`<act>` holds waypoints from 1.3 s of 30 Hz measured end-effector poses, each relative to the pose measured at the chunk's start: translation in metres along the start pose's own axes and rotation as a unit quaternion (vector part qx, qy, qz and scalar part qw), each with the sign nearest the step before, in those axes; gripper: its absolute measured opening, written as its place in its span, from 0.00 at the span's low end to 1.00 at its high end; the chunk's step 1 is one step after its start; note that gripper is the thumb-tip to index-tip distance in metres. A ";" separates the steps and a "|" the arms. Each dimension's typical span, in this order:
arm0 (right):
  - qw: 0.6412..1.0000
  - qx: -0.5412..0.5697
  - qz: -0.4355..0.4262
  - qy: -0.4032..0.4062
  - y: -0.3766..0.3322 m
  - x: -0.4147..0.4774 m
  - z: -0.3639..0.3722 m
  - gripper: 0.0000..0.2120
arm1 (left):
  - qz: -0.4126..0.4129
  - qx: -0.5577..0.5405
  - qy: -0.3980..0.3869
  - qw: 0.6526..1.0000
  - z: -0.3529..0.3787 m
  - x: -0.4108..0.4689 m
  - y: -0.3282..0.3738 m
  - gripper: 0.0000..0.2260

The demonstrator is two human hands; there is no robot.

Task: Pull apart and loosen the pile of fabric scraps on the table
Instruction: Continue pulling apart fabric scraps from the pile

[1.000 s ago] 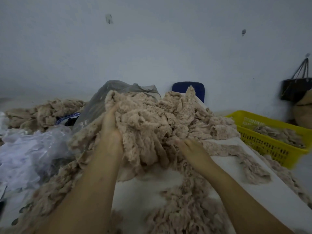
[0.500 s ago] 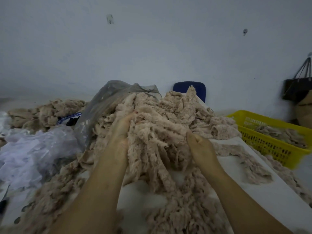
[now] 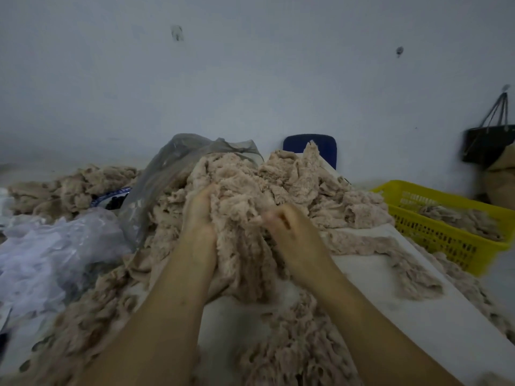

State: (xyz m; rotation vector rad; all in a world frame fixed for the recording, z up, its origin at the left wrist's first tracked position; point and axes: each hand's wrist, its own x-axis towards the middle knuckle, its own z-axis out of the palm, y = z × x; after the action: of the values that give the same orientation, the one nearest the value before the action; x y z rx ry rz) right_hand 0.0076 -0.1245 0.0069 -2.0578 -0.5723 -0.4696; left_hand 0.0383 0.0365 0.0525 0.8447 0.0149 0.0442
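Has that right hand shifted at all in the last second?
Yes. The right hand has moved left and up the pile of fabric scraps, away from the yellow basket and closer to the left hand.

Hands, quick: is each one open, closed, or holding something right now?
Left hand: closed, fingers buried in the fabric scraps, holding a clump.
Right hand: closed, fingers curled round a bunch of the same scraps.

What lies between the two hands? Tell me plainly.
A clump of beige fabric scraps fills the gap between the left hand and the right hand, and both grip it. The head view shows this.
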 end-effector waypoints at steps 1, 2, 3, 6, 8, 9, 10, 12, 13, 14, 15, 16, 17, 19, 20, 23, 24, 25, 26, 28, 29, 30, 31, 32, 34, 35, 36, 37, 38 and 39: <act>0.999 -0.031 -0.021 0.005 -0.009 0.000 0.006 0.26 | -0.003 0.006 -0.013 1.000 0.006 -0.003 -0.003 0.30; 0.998 -0.054 -0.040 0.016 -0.009 0.002 0.011 0.23 | 0.012 0.037 -0.022 0.999 0.007 -0.004 -0.007 0.32; 0.996 -0.070 -0.039 0.028 -0.006 0.003 0.013 0.22 | 0.034 0.064 0.002 0.997 0.011 -0.007 -0.006 0.33; 0.995 -0.008 0.096 0.036 0.031 0.004 -0.001 0.15 | 0.066 0.067 0.061 0.994 0.000 -0.004 0.006 0.32; 0.974 0.052 0.206 0.077 0.063 -0.005 -0.022 0.14 | 0.077 0.049 0.096 0.991 -0.010 -0.003 0.014 0.26; 0.968 0.050 0.232 0.081 0.076 -0.009 -0.031 0.13 | 0.079 0.004 0.094 0.992 -0.014 0.001 0.018 0.24; 0.969 0.010 0.242 0.056 0.087 -0.011 -0.036 0.09 | 0.047 -0.060 0.046 0.996 -0.015 0.002 0.018 0.24; 0.958 -0.078 0.273 -0.033 0.095 -0.009 -0.035 0.06 | -0.057 -0.146 -0.072 0.985 -0.009 0.004 0.012 0.23; 0.958 -0.105 0.260 -0.058 0.095 -0.005 -0.031 0.09 | -0.069 -0.115 -0.092 0.987 -0.007 0.007 0.005 0.20; 0.962 -0.100 0.246 -0.061 0.089 -0.002 -0.028 0.10 | -0.067 -0.047 -0.097 0.992 -0.002 0.006 -0.004 0.16; 0.970 -0.071 0.230 -0.042 0.082 0.000 -0.024 0.12 | -0.056 0.041 -0.073 0.995 0.002 0.005 -0.014 0.11; 0.973 -0.013 0.230 -0.007 0.072 0.003 -0.023 0.17 | -0.047 0.130 -0.041 0.989 0.008 -0.002 -0.025 0.09; 0.969 0.082 0.233 0.027 0.063 0.006 -0.023 0.22 | -0.037 0.226 0.004 0.973 0.010 -0.007 -0.037 0.13; 0.918 0.304 0.253 0.026 0.052 0.012 -0.025 0.21 | 0.023 0.389 0.047 0.920 0.010 -0.014 -0.059 0.20; 0.894 0.370 0.254 -0.012 0.049 0.015 -0.027 0.19 | 0.039 0.447 0.018 0.894 0.010 -0.018 -0.067 0.20; 0.821 0.481 0.283 -0.125 0.045 0.020 -0.030 0.23 | 0.026 0.553 -0.133 0.822 0.007 -0.029 -0.086 0.23; 0.795 0.499 0.309 -0.152 0.045 0.023 -0.028 0.24 | 0.016 0.567 -0.152 0.809 0.004 -0.032 -0.091 0.25; 0.778 0.504 0.328 -0.184 0.042 0.026 -0.027 0.23 | 0.004 0.581 -0.158 0.799 0.002 -0.035 -0.094 0.26; 0.768 0.498 0.343 -0.211 0.040 0.030 -0.026 0.20 | -0.005 0.595 -0.163 0.787 -0.001 -0.036 -0.094 0.26; 0.768 0.480 0.373 -0.201 0.033 0.044 -0.026 0.14 | -0.029 0.602 -0.184 0.776 -0.005 -0.038 -0.090 0.23; 0.768 0.483 0.386 -0.169 0.032 0.053 -0.026 0.12 | -0.040 0.608 -0.191 0.769 -0.008 -0.036 -0.086 0.24; 0.755 0.508 0.396 -0.123 0.030 0.061 -0.027 0.09 | -0.048 0.614 -0.188 0.765 -0.011 -0.036 -0.081 0.27; 0.736 0.541 0.402 -0.066 0.032 0.069 -0.028 0.07 | -0.049 0.619 -0.165 0.766 -0.015 -0.033 -0.076 0.30; 0.709 0.578 0.404 -0.013 0.035 0.075 -0.029 0.07 | -0.041 0.621 -0.117 0.774 -0.019 -0.031 -0.067 0.28; 0.652 0.649 0.388 0.045 0.049 0.077 -0.027 0.07 | -0.013 0.635 -0.001 0.773 -0.035 -0.020 -0.046 0.20; 0.641 0.666 0.376 0.063 0.055 0.077 -0.027 0.08 | 0.008 0.631 0.011 0.776 -0.047 -0.014 -0.036 0.19; 0.629 0.683 0.362 0.085 0.060 0.075 -0.027 0.09 | 0.022 0.617 0.011 0.786 -0.055 -0.014 -0.027 0.19; 0.610 0.700 0.352 0.116 0.068 0.074 -0.031 0.13 | 0.033 0.591 0.038 0.805 -0.063 -0.015 -0.018 0.19; 0.592 0.713 0.348 0.141 0.074 0.072 -0.036 0.16 | 0.047 0.541 0.093 0.835 -0.072 -0.014 -0.009 0.17; 0.583 0.717 0.345 0.164 0.079 0.071 -0.042 0.17 | 0.066 0.449 0.158 0.877 -0.085 -0.013 0.000 0.12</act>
State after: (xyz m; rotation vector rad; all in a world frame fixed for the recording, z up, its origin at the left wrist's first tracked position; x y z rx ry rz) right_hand 0.1061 -0.1821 0.0119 -0.4183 0.1835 0.1550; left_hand 0.0231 0.0989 -0.0040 1.7659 0.3068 0.3234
